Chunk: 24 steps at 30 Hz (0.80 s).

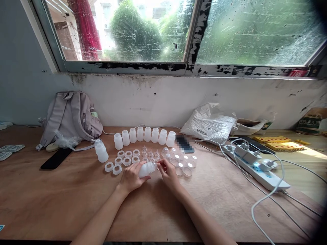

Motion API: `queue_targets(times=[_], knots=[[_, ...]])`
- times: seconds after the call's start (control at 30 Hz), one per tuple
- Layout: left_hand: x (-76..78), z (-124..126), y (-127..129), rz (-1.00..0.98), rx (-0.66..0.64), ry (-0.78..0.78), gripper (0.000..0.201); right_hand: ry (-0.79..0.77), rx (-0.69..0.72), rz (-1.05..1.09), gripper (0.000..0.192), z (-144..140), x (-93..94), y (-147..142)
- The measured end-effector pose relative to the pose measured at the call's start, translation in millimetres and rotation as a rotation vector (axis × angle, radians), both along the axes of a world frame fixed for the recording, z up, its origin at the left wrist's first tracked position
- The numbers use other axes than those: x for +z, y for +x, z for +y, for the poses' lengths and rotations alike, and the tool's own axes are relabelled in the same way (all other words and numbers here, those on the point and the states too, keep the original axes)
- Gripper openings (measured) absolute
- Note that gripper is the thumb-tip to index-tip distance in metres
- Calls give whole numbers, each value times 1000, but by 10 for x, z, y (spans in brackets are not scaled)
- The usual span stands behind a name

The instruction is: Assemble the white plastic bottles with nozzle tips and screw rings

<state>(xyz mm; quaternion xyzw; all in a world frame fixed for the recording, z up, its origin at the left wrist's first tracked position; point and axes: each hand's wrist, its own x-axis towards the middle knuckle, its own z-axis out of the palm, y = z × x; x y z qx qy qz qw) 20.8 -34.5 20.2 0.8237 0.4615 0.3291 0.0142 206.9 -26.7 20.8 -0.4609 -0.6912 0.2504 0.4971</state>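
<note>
My left hand (132, 177) is wrapped around a frosted white baby bottle (146, 169), tipped on its side with its neck to the right. Close to that neck, my right hand (168, 172) is closed in a pinch; whatever sits between its fingertips is small, clear and hard to make out. Just beyond the hands lie several clear bottle nipples (150, 154). White collar rings (127, 161) are grouped to the left, and clear domed caps (188, 169) to the right. A row of upright bottles (140, 134) lines the back.
At the left, a frosted bottle (101, 151) stands apart near a black phone (56, 159) and a grey backpack (73, 115). On the right are a silver pouch (208, 122), a white power strip (265, 175) with looping cables, and yellow pieces (279, 142). A pixelated dark object (185, 144) lies behind the caps.
</note>
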Motion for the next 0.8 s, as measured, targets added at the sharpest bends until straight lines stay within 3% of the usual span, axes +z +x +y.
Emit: queue_targets(times=[0.37,0.53,0.8], knots=[[-2,-5,-13,78,-13,3,45,-323,169,311,28,37,-8,-11],[24,-32,-15,38,-27,-29,48,-295,208,405,26,26,45,-10],[39,-51,-50,-33,-33,-34,51,-222,226,350,20,20,84,20]])
